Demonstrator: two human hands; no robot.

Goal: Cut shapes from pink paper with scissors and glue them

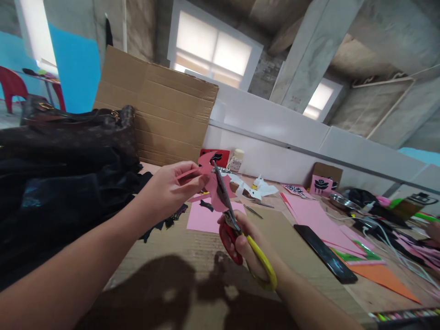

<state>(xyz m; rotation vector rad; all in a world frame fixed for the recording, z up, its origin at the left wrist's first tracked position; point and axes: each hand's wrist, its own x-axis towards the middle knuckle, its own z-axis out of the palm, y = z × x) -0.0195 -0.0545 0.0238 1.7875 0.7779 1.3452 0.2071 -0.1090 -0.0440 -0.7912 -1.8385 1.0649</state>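
My left hand (178,188) pinches a cut piece of pink paper (220,195) with curved, pointed edges, held up above the table. In my right hand (250,243) is a pair of scissors (263,266) with one red and one yellow handle loop, my fingers through the loops. The metal blades point up and away, lying at the pink piece; whether they are fully closed is hard to see. Behind and below lies a pink sheet (201,222) with a small black cutout (206,206) on it. Black scraps (175,215) lie to its left.
Brown cardboard (165,275) covers the near table. A black phone (325,253), pink sheets (316,215), orange paper (385,277) and white cables are on the right. On the left sit a dark handbag (82,133) and upright cardboard (172,110). White scraps (263,189) lie at the back.
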